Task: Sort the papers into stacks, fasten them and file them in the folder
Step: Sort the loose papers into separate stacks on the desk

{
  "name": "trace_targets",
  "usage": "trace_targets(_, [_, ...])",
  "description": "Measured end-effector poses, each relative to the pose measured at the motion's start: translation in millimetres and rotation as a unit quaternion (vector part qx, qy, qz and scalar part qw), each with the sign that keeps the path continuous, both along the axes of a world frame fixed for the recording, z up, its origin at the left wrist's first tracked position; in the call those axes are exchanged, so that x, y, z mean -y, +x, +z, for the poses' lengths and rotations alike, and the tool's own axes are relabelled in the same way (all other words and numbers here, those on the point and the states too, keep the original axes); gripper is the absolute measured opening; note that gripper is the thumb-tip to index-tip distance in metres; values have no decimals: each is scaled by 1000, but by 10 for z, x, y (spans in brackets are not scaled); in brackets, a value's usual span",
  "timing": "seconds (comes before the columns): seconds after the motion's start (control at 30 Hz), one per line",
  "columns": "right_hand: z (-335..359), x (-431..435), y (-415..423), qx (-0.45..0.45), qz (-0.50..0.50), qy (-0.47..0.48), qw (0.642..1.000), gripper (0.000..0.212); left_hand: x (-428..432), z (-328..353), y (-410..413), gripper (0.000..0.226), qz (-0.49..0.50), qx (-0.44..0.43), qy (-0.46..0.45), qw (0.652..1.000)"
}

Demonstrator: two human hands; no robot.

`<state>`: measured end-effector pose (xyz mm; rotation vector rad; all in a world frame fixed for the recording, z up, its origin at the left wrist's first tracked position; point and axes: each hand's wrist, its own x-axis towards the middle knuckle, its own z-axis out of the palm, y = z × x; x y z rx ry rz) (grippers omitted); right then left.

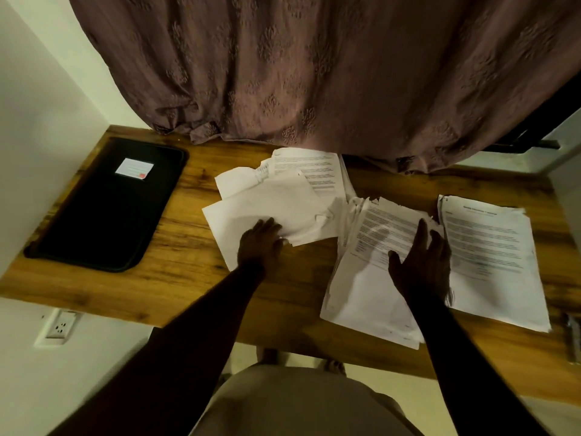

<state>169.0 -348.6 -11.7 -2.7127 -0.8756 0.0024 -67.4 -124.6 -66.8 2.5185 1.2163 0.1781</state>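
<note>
I stand at a wooden table point(195, 247) with a brown grain. It is set against a white wall point(37, 105) on my left. A heavy brownish curtain point(314, 73) with a woven flower pattern hangs behind it, and its hem lies on the far edge of the table. Low on the wall, under the table top, there is a white socket point(59, 328).

The black folder point(103, 215) lies closed and flat at the left end of the table, well apart from the papers, with a small white label point(134, 168) on its cover. In the middle are the loose papers point(267, 199), overlapping in disorder. Just to their right is the middle stack point(361, 294), and beside it, touching or nearly so, is the right stack point(490, 247), which is more even.

My left hand point(259, 243) is on the near edge of the loose papers with the fingers bent down on the top sheet. I cannot tell if it pinches the sheet or only presses it. My right hand point(421, 265) is wide, with the fingers spread, over the middle stack. It throws a shadow there, and I cannot say that it touches the paper.

The print on the pages is too blurred to read. At the right border a small metal object point(572, 335) is cut off, and I cannot name it. A dark bar point(534, 143) shows past the curtain at the upper right.
</note>
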Motion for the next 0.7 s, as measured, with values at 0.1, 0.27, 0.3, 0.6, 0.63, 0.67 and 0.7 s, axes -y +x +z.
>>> trace_targets(0.1, [5, -73, -76, -26, 36, 15, 999, 87, -49, 54, -10, 32, 11, 0, 1, 1000])
trace_targets(0.27, [92, -274, -148, -216, 72, 132, 965, 74, -192, 425, 72, 23, 74, 103, 6, 992])
trace_targets(0.3, [120, -323, -154, -271, 66, 154, 948, 73, -220, 549, 56, 22, 74, 150, -6, 986])
trace_targets(0.6, [499, -902, -249, -552, 110, 274, 780, 81, -317, 1295, -123, 31, 92, 472, -239, 844])
trace_targets(0.63, [533, -975, -253, -562, 117, 277, 770, 82, -308, 1308, -129, 30, 100, 486, -253, 830])
trace_targets(0.67, [551, -1043, -259, -575, 117, 282, 759, 86, -288, 1324, -133, 29, 110, 495, -264, 821])
trace_targets(0.7, [562, -1105, -274, -588, 114, 284, 748, 92, -271, 1324, -140, 28, 117, 498, -271, 815])
